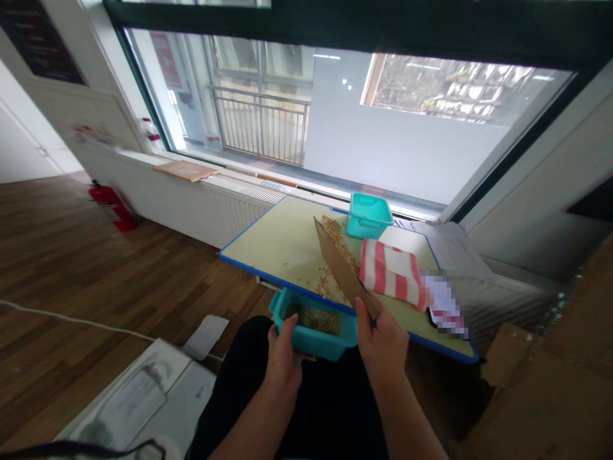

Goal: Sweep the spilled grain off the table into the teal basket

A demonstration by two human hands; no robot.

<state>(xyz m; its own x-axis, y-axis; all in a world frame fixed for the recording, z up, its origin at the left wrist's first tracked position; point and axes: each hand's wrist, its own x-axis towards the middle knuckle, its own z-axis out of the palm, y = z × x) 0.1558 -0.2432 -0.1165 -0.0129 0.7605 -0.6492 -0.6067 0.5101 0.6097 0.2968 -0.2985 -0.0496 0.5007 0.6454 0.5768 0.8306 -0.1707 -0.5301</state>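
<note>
My left hand [283,352] is closed around a teal plastic bin [313,324] that it holds just below the near edge of the small table [272,243]. The bin has yellow grains in it. My right hand [380,337] grips one end of a brown cardboard strip [341,265] that stands on edge across the tabletop. Loose yellow grains [330,281] lie along the left side of the strip, near the table's edge above the bin.
A second teal bin [368,214] stands at the table's far side, a red-and-white striped bag [393,273] lies to the right of the strip. A radiator and a big window are behind. A red fire extinguisher [111,203] is on the wood floor at left. Cardboard boxes stand at right.
</note>
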